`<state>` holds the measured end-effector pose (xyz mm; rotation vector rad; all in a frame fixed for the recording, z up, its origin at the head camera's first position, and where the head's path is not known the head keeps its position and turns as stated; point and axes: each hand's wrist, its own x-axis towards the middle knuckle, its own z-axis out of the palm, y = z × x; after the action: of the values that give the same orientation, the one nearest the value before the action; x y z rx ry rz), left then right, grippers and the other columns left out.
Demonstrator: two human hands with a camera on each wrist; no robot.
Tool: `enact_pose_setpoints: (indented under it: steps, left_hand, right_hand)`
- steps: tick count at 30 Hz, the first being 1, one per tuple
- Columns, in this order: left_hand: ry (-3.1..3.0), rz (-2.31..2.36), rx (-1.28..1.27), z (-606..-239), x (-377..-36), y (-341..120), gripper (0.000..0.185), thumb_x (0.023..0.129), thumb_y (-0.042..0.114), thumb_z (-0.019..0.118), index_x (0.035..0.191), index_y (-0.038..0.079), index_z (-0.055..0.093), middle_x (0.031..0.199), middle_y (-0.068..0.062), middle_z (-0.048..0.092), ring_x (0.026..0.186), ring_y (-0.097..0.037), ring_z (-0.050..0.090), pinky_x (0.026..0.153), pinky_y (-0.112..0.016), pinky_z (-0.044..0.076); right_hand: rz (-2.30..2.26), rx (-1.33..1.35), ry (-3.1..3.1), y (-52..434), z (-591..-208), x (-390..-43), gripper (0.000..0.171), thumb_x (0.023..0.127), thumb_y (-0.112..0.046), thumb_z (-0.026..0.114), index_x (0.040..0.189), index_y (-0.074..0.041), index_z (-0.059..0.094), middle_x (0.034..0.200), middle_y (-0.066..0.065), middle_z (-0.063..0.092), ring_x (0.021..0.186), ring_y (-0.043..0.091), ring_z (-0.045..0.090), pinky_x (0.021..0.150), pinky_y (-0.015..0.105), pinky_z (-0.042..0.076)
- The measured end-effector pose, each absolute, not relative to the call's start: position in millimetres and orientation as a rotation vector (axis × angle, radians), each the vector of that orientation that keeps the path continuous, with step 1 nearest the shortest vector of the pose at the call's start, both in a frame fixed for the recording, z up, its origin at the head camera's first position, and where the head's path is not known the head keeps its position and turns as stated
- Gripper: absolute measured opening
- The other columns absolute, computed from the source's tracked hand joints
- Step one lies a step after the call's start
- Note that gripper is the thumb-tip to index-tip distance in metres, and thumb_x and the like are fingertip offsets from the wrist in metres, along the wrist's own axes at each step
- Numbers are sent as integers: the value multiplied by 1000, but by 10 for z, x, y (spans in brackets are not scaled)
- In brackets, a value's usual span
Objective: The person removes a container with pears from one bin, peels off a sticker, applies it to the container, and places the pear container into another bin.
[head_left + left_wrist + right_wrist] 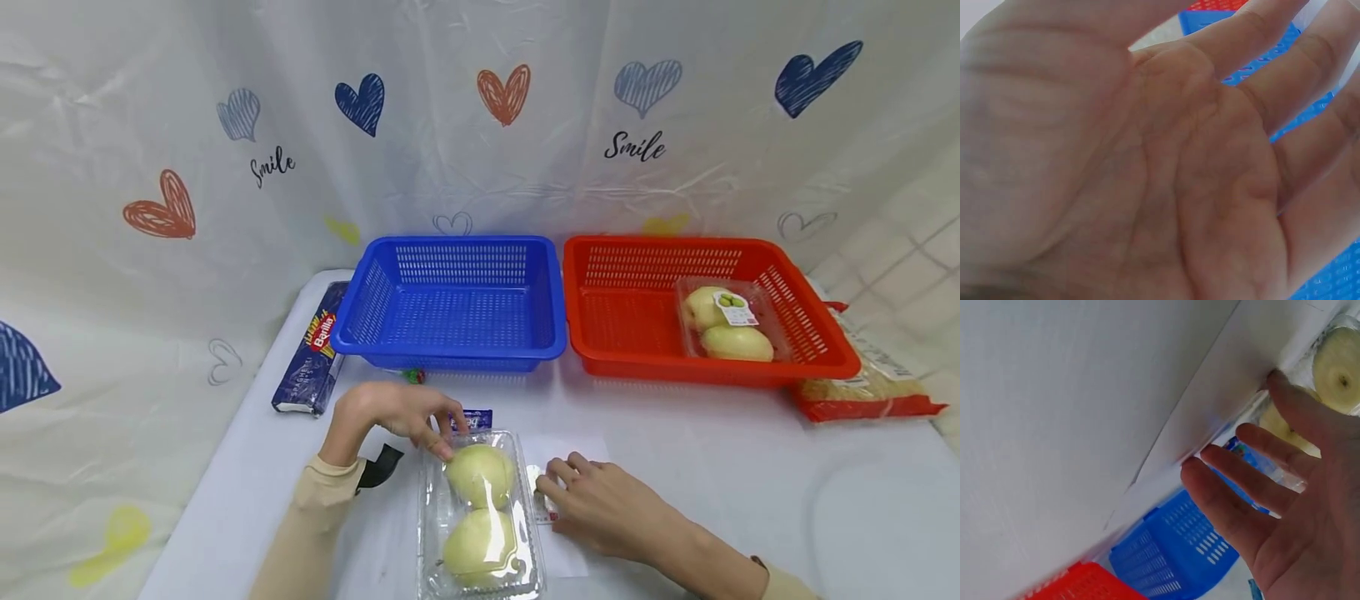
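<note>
A clear plastic container (pixel 426 533) with two pale yellow pears (pixel 480 546) lies at the table's near middle. My left hand (pixel 401 412) grips its far left corner, thumb on the near side and fingers over the far edge. Just right of the container, my right hand (pixel 618 510) touches a small white label (pixel 543 502) on a white paper sheet (pixel 566 560). In the right wrist view, that hand's thumb and fingers (pixel 1222 500) are spread apart, fingertips at the paper. The left wrist view shows mostly the palm (pixel 1166 169); its fingertips are out of frame.
Behind the hands stand a blue basket (pixel 450 363) and a red basket (pixel 720 371). A labelled container of pears (pixel 731 325) sits in the red one. A spaghetti box (pixel 311 358) lies left, a red-edged bag (pixel 870 383) right, a small blue packet (pixel 478 418) beyond the container.
</note>
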<state>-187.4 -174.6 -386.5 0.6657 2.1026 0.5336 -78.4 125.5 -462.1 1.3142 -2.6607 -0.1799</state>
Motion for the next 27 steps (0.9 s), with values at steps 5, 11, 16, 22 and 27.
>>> enact_pose_setpoints:
  steps: [5, 11, 16, 22, 27]
  left_hand:
    - [2101, 547, 648, -3881, -1891, -1780, 37, 93, 23, 77, 127, 13, 66, 112, -2, 74, 87, -10, 64, 80, -25, 58]
    - [2095, 559, 633, -3894, -1896, -1791, 34, 92, 21, 77, 124, 13, 67, 109, -1, 74, 86, -9, 63, 79, -23, 56]
    - [2086, 567, 639, -3903, -1890, -1772, 33, 94, 20, 76, 124, 13, 66, 110, -2, 73, 86, -9, 64, 80, -24, 57]
    - [2080, 576, 643, -3916, -1898, -1786, 32, 95, 18, 73, 126, 11, 66, 112, -3, 73, 88, -10, 65, 82, -25, 58]
    - [2054, 596, 666, -3937, -1922, -1815, 32, 97, 16, 71, 127, 9, 65, 112, -6, 73, 89, -10, 66, 83, -25, 59]
  right_hand:
    - [-153, 1306, -2543, 1291, -4664, -820, 23, 86, -24, 79, 100, -23, 62, 101, -1, 72, 78, 15, 66, 51, 24, 52]
    - [331, 1143, -2724, 1374, -4613, -928, 17, 92, -16, 73, 94, -25, 59, 77, -13, 64, 65, 3, 58, 55, 21, 48]
    - [544, 919, -2711, 1444, -4485, -973, 18, 91, -11, 71, 94, -25, 59, 89, -15, 72, 75, 1, 69, 62, 23, 57]
    - [417, 967, -2388, 1242, -4318, -870, 7, 95, -18, 56, 94, -19, 64, 105, -7, 74, 94, 8, 72, 64, 27, 61]
    - [230, 1167, -2155, 873, -4268, -703, 28, 102, -21, 37, 89, -15, 61, 103, -2, 72, 101, 14, 69, 80, 27, 60]
